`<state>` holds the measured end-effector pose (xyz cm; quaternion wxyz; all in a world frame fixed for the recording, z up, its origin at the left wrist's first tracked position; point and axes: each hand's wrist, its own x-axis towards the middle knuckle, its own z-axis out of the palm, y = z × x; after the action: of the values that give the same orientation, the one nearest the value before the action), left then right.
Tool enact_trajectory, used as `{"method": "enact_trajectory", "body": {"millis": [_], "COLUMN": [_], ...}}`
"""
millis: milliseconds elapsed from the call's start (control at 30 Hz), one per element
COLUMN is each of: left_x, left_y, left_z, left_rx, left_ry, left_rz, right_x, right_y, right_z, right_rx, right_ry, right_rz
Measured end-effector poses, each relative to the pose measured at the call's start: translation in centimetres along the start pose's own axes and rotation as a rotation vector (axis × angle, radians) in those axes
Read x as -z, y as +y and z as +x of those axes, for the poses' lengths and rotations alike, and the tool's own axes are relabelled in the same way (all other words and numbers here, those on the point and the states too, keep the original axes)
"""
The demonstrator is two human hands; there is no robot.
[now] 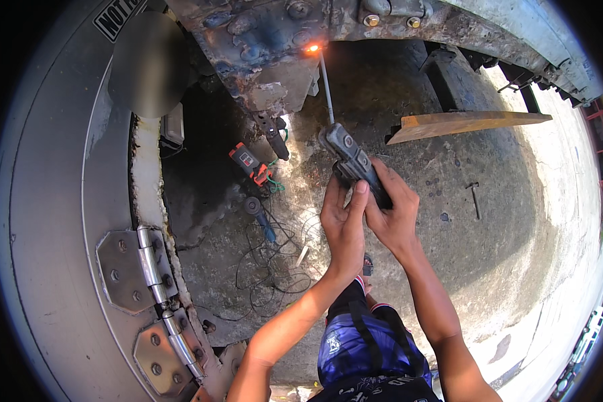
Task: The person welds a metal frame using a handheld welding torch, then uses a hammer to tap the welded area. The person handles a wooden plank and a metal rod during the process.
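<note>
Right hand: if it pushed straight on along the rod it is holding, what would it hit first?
The right hand points its electrode holder up the rod to the rusty steel underframe, where the tip already glows; depth looks negligible.

A single head-worn fisheye camera looks steeply down, close above the electrode holder point(352, 163), facing the rusty steel frame point(268, 47) beyond it; the concrete ground point(489, 248) lies far below the holder, edges bending rimward.
</note>
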<state>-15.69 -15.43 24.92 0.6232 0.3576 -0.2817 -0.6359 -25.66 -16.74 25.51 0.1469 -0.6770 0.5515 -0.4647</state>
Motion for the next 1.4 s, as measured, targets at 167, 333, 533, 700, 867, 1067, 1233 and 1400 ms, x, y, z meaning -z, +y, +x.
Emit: {"method": "enact_trajectory", "body": {"millis": [167, 333, 533, 700, 867, 1067, 1233, 1400], "left_x": [-0.1, -0.3, -0.2, -0.3, -0.2, -0.4, -0.6, -0.1], "left_y": [0.1, 0.0, -0.2, 0.0, 0.0, 0.3, 0.3, -0.3], "left_z": [0.3, 0.3, 0.4, 0.5, 0.5, 0.6, 0.6, 0.4], "left_rx": [-0.015, 0.004, 0.014, 0.029, 0.014, 0.022, 0.025, 0.035], "left_ry": [-0.007, 0.016, 0.021, 0.023, 0.022, 0.033, 0.044, 0.024], "left_rz": [-0.016, -0.019, -0.033, -0.035, -0.024, -0.019, -0.029, 0.028], "right_x": [-0.3, -0.4, -0.3, -0.3, -0.3, -0.5, -0.3, -0.8], "right_y": [0.5, 0.9, 0.8, 0.8, 0.8, 0.7, 0.7, 0.3], "right_z": [0.2, 0.2, 0.3, 0.5, 0.4, 0.7, 0.6, -0.3], "right_rx": [0.062, 0.063, 0.061, 0.072, 0.053, 0.076, 0.052, -0.010], "right_ry": [0.039, 0.044, 0.038, 0.046, 0.016, 0.036, 0.024, 0.069], "right_rz": [-0.014, -0.016, -0.003, 0.021, -0.014, 0.013, 0.023, 0.013]}}
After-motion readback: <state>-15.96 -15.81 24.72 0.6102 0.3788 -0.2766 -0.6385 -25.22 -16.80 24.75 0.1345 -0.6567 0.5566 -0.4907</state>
